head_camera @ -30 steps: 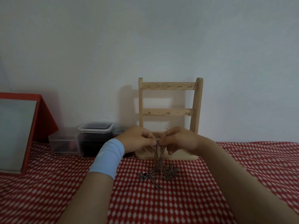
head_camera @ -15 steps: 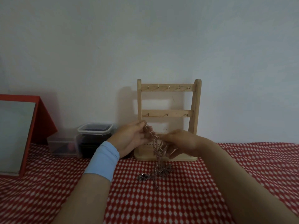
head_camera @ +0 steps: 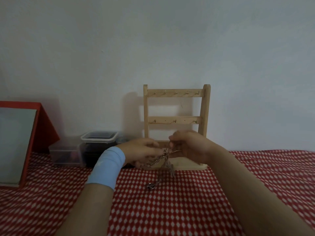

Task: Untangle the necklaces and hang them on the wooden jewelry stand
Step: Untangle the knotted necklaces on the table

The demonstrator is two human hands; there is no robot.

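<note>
A tangle of metal necklaces (head_camera: 161, 160) hangs between my two hands, just in front of the wooden jewelry stand (head_camera: 176, 95). My left hand (head_camera: 141, 153), with a light blue wristband, pinches the chains from the left. My right hand (head_camera: 189, 147) pinches them higher up on the right. A pendant (head_camera: 150, 186) at the lower end of the chains rests on the red checked cloth. The stand has two bars of small hooks, and all its hooks are bare. Its base is partly hidden behind my hands.
A red-framed mirror (head_camera: 18, 142) leans at the far left. Clear plastic boxes (head_camera: 98, 142) stand by the wall, left of the stand. The red and white checked tablecloth (head_camera: 170, 210) covers the table. A plain wall rises right behind the stand.
My left hand has dropped from near the lower bar, and my right hand has risen. The tangle has lifted, so only the pendant end still touches the cloth.
</note>
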